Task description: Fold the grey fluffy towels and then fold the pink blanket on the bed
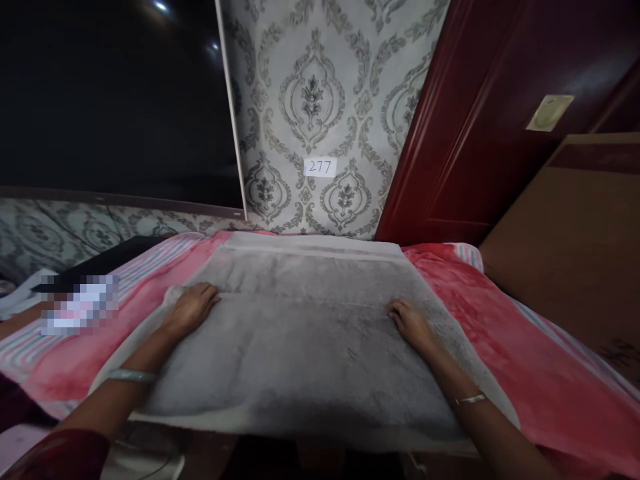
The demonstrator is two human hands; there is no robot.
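A grey fluffy towel lies spread over a red and pink striped blanket. Its near half is folded over, and the fold's edge runs across the middle. My left hand rests on the left end of that edge, fingers curled onto the cloth. My right hand rests on the right end, fingers bent down on the towel. Each wrist wears a bangle.
Patterned grey wallpaper with a small label reading 277 stands behind. A dark screen fills the upper left. A dark red door and a brown board are at the right. A blurred patch lies left.
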